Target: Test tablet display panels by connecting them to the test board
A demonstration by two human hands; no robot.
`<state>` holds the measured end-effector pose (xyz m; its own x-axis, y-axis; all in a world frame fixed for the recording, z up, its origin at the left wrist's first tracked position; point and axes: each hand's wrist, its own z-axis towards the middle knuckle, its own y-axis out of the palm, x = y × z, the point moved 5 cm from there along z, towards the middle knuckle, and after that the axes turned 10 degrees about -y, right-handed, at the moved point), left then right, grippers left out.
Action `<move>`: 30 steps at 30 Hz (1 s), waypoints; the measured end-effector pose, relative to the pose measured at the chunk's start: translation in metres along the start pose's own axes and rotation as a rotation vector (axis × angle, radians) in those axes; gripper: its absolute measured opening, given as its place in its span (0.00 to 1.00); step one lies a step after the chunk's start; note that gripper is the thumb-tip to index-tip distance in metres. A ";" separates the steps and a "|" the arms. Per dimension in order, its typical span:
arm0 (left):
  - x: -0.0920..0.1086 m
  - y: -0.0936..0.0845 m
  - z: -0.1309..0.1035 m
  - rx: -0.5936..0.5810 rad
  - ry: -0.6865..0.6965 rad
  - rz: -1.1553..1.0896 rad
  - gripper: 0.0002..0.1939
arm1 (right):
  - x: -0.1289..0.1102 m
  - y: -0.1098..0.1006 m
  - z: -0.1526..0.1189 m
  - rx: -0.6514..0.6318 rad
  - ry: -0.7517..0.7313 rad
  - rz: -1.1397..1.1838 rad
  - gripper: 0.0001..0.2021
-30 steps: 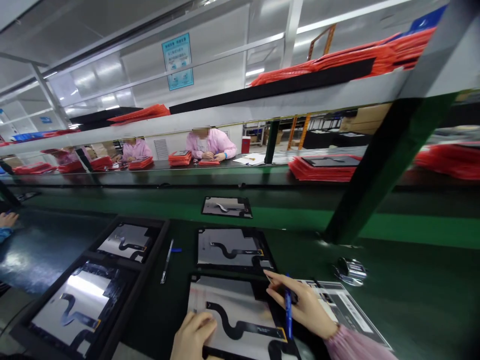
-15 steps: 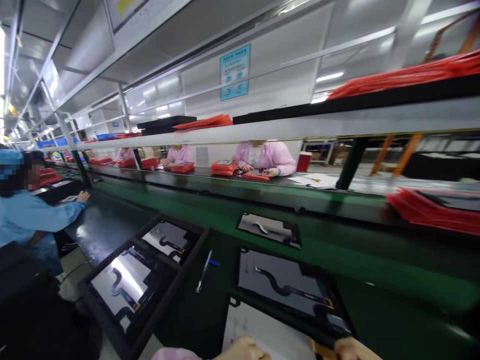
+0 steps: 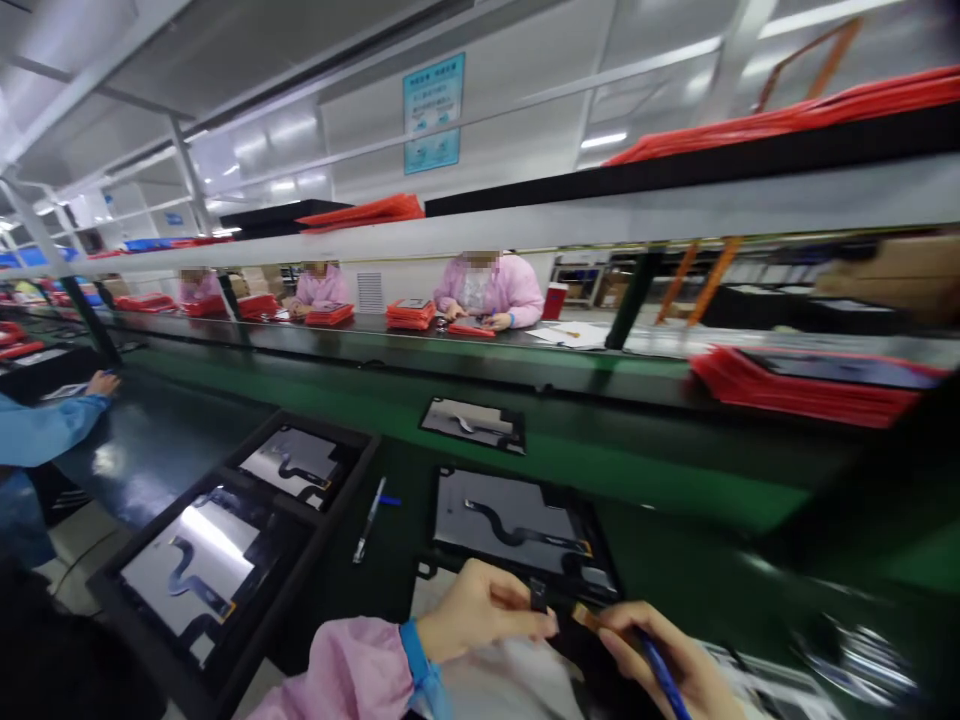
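Low in the head view, a display panel (image 3: 430, 592) with a pale back lies partly hidden under my hands. My left hand (image 3: 480, 612) is closed, pinching the small black end of a flex cable (image 3: 538, 595) between thumb and fingers. My right hand (image 3: 675, 655) is closed around a blue pen (image 3: 660, 672); its fingertips also meet the gold-coloured end of a ribbon (image 3: 584, 617). Just beyond my hands lies another display panel (image 3: 480, 510) with a dark curved flex cable on its grey back.
A third panel (image 3: 472, 424) lies farther back. At left, a black tray (image 3: 289, 555) holds two panels, with a white pen (image 3: 369, 525) beside it. Red sleeves (image 3: 810, 395) are stacked at right. Across the bench sits a person in pink (image 3: 495, 290); a blue sleeve (image 3: 52, 430) shows at left.
My hands have risen into view and come closer together over the near panel. The blue pen now shows in my right hand. The camera has turned right, shifting the scene leftward.
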<state>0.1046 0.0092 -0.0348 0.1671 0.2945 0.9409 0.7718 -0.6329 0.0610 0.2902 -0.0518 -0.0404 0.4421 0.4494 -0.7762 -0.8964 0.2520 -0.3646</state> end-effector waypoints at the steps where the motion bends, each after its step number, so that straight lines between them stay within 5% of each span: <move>1: -0.003 0.006 0.003 0.014 -0.026 -0.054 0.36 | -0.003 -0.001 0.001 0.007 0.001 0.007 0.18; 8: -0.014 0.018 0.010 0.113 0.075 0.052 0.25 | -0.008 0.009 -0.003 -0.125 -0.012 0.101 0.15; 16: -0.008 0.021 0.005 0.073 0.134 0.236 0.19 | -0.007 0.013 -0.002 -0.137 0.002 0.253 0.16; 30: -0.005 0.026 0.003 0.031 0.112 0.396 0.15 | -0.018 0.013 -0.001 -0.200 -0.127 0.097 0.13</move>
<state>0.1253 -0.0064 -0.0390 0.3883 -0.0479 0.9203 0.6796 -0.6596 -0.3210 0.2702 -0.0577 -0.0321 0.3429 0.5704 -0.7464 -0.9176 0.0334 -0.3961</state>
